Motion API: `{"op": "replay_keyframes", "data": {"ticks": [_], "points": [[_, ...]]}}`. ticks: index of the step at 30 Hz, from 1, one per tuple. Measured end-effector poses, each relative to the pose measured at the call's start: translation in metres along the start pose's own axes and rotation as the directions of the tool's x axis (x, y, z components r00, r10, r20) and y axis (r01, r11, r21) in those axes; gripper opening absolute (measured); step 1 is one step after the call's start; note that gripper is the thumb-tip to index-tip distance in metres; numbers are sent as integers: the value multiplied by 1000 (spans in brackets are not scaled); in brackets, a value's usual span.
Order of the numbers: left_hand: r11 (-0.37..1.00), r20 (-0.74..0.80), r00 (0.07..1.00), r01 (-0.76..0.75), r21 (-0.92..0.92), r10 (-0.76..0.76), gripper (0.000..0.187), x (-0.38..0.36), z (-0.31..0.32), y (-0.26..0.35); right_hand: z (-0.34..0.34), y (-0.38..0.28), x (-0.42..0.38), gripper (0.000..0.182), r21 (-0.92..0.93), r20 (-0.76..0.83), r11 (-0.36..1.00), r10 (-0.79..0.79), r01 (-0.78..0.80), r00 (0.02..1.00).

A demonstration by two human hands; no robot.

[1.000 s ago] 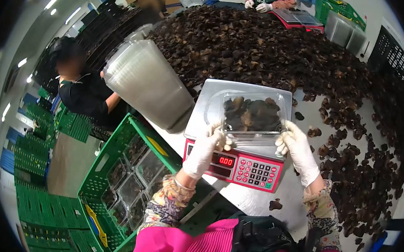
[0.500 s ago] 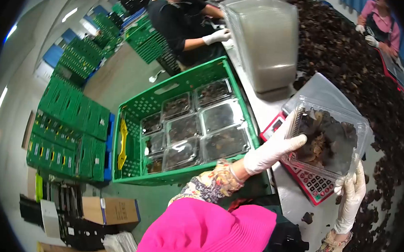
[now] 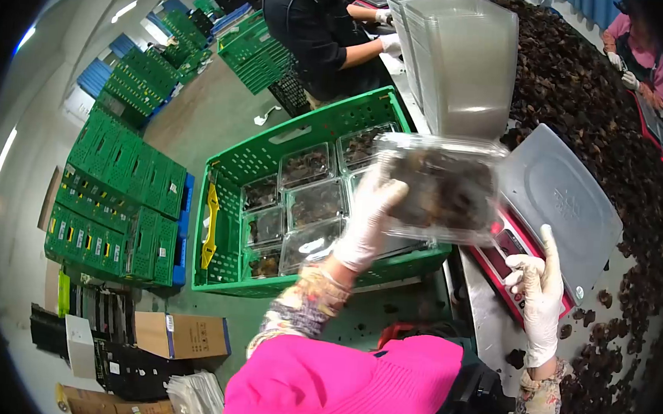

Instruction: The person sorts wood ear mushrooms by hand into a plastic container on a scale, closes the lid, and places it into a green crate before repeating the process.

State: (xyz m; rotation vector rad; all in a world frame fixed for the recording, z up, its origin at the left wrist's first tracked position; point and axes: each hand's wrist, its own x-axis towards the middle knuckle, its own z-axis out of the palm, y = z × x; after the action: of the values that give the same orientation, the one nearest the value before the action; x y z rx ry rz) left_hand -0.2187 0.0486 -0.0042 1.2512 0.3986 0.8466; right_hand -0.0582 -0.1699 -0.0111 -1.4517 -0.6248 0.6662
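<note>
My left hand (image 3: pixel 369 221), in a white glove, grips one side of a clear plastic clamshell box (image 3: pixel 452 188) with dark brown, fungus-like pieces inside. The box is slightly blurred and hangs between the green crate (image 3: pixel 215 164) and the red scale (image 3: pixel 489 260). Below and left of it, several similar filled boxes (image 3: pixel 315 202) sit in the crate. Over the scale's near edge is my gloved right hand (image 3: pixel 539 310), holding nothing, its index finger stretched out and the others partly bent. The grey scale pan (image 3: pixel 566 204) carries nothing.
A tall stack of clear plastic trays (image 3: pixel 472 71) stands beyond the scale. Loose dark pieces (image 3: pixel 571 78) cover the table's far and right parts. Two people in gloves work nearby, one (image 3: pixel 320 37) behind the crate. Stacked green crates (image 3: pixel 117 192) and a cardboard box (image 3: pixel 184 335) stand at left.
My left hand has carried the box left, from above the scale towards the crate. My right hand has let go of the box and stayed near the scale. The view has shifted slightly.
</note>
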Motion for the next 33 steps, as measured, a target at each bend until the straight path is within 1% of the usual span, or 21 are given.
{"op": "replay_keyframes", "data": {"ticks": [1, 2, 3, 5, 7, 8, 9, 10, 11, 13, 14, 16, 17, 19, 21, 23, 27, 29, 31, 32, 33], "points": [[966, -143, 982, -83, 245, 120, 57, 5, -38, -6, -3, 1, -1, 50, 5, -1, 1000, -1, 1, 1000], [991, -246, 967, -37, 130, 68, 50, 4, -65, 4, -12, 3, -3, 47, -44, 35, 999, 19, -18, 999], [823, -242, 927, -110, 557, 287, 43, 3, -108, 10, -20, 8, -5, 44, -94, 67, 995, 43, -36, 997], [817, -484, 822, 40, 576, 300, 36, -6, -175, 27, -41, 20, -15, 33, -134, -21, 989, 62, -64, 998], [585, -444, 763, 109, 804, 469, 32, -18, -289, 33, -63, 30, -26, 28, -156, -78, 982, 98, -109, 992], [834, -566, 771, 85, 546, 292, 29, -19, -343, 40, -72, 35, -31, 27, -154, -97, 982, 96, -110, 991], [867, -570, 788, 98, 488, 232, 39, -21, -420, 38, -80, 41, -35, 25, -152, -113, 982, 95, -112, 989], [883, -619, 772, 184, 433, 143, 67, -20, -426, 52, -87, 48, -39, 25, -154, -153, 978, 119, -143, 981], [784, -804, 560, 399, 475, 202, 96, -20, -419, 52, -88, 50, -41, 24, -156, -177, 977, 119, -147, 977], [328, -754, 536, 684, 652, 380, 107, -23, -403, 47, -93, 57, -46, 24, -157, -210, 972, 137, -172, 968], [231, -718, 580, 692, 683, 385, 105, -30, -394, 27, -94, 60, -49, 24, -158, -218, 972, 138, -174, 966], [176, -745, 662, 727, 664, 76, 99, -43, -345, -4, -95, 67, -52, 24, -198, -215, 962, 144, -187, 966], [344, -731, 624, 774, 531, -276, 94, -46, -312, -8, -95, 72, -52, 24, -196, -211, 962, 149, -191, 966], [165, -726, 524, 845, 509, -446, 88, -57, -318, -49, -96, 79, -53, 24, -162, -179, 966, 174, -204, 968], [212, -581, 607, 768, 604, -542, 91, -56, -302, -57, -94, 79, -53, 24, -154, -159, 968, 172, -197, 972], [-9, -615, 634, 693, 721, -468, 94, -48, -296, -60, -89, 76, -51, 23, -206, -186, 962, 142, -180, 972], [-45, -654, 588, 726, 686, -476, 90, -38, -286, -51, -84, 81, -52, 23, -209, -203, 959, 151, -193, 967], [-174, -665, 728, 642, 747, -168, 80, -40, -262, -58, -80, 81, -52, 23, -232, -184, 945, 193, -233, 964], [-279, -468, 880, 430, 858, -81, 68, -36, -222, -41, -80, 80, -54, 23, -212, -187, 945, 212, -250, 959], [-235, -202, 979, 195, 952, -5, 61, -37, -221, -47, -81, 81, -55, 23, -210, -197, 948, 197, -238, 960], [-23, -18, 999, 18, 1000, -31, 56, -34, -198, -39, -82, 81, -55, 23, -209, -207, 951, 184, -227, 961]]}}
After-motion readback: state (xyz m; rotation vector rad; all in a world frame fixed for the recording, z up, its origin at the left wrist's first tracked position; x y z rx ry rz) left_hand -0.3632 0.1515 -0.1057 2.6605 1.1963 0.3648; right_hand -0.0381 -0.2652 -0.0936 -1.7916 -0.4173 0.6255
